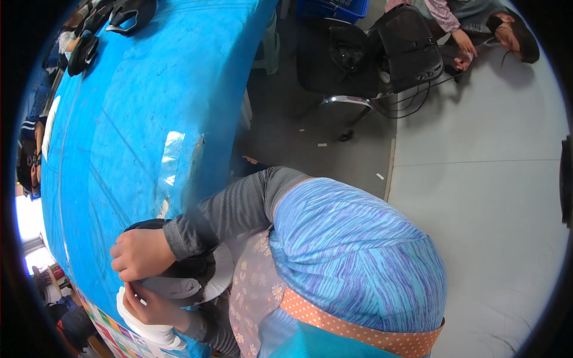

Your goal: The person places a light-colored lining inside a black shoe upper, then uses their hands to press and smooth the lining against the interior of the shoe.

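In front of my floral apron [253, 268], at the table's near edge, is a black and grey piece that looks like a shoe upper [172, 287]. It has a smooth grey panel and a pale, notched edge. My right hand [143, 253] is closed over its black part, fingers curled and fingertips pointing down. My left hand [152, 307] lies just below, fingers bent and pinching the lower edge of the piece. The fingertips of the two hands nearly meet, and what lies between them is hidden. A curved white piece [146, 331] sits beneath my left hand.
Blue sheeting covers the long table [137, 107], with clear tape on its edge. Black shoe-like pieces [131, 15] lie at its far end. A black wheeled chair [352, 65] holds a black bag [409, 45]. A person [471, 27] sits at upper right.
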The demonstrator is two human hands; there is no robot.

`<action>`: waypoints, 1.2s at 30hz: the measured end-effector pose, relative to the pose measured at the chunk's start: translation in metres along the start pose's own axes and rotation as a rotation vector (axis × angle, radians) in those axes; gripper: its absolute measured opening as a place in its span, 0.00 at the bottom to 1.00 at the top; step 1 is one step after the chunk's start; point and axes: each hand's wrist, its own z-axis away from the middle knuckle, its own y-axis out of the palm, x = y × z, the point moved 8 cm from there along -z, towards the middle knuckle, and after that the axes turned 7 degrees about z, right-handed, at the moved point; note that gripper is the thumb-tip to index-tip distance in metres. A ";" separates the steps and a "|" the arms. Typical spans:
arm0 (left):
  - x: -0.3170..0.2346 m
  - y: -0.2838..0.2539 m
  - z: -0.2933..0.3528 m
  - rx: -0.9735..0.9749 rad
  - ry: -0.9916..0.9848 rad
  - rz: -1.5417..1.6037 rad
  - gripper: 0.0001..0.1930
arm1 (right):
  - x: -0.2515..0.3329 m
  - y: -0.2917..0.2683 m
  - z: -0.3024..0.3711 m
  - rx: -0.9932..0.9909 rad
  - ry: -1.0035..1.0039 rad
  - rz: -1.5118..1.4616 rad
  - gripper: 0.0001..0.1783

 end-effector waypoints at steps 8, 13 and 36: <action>0.002 -0.002 0.005 0.021 -0.064 0.069 0.07 | -0.013 0.010 0.004 0.046 0.036 -0.025 0.05; 0.011 -0.009 0.012 0.005 -0.134 0.071 0.07 | -0.028 0.007 0.011 0.035 0.107 -0.115 0.04; 0.059 0.015 0.052 0.033 -0.656 0.573 0.18 | -0.070 0.004 0.019 0.824 0.497 -0.756 0.31</action>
